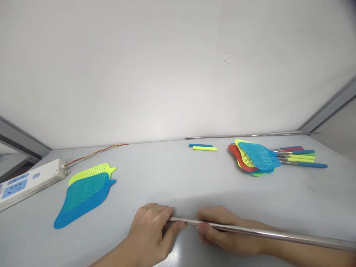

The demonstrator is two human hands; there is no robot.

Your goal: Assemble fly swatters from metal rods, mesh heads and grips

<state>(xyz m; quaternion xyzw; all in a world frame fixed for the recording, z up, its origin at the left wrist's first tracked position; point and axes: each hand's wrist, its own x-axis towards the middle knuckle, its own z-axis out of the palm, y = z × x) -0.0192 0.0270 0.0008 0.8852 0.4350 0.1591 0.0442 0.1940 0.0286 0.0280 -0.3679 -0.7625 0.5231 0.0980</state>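
A thin metal telescopic rod (267,233) runs from the middle of the view out past the lower right. My left hand (152,230) is closed around its thinner end, thumb pressed along it. A short way to the right, my right hand (219,230) grips the same rod between thumb and fingers, slightly blurred. On the left lie a blue fly swatter head (86,196) and, partly under it, a yellow one (94,170), both without rods. Beyond my hands rest a blue handle grip (200,145) and a yellow handle grip (205,148).
A pile of fly swatters (258,157) with metal rods and coloured handles lies at the right. Another metal rod (250,135) lies along the back wall. A white power strip (30,181) with a red and yellow cable (97,151) sits at the left.
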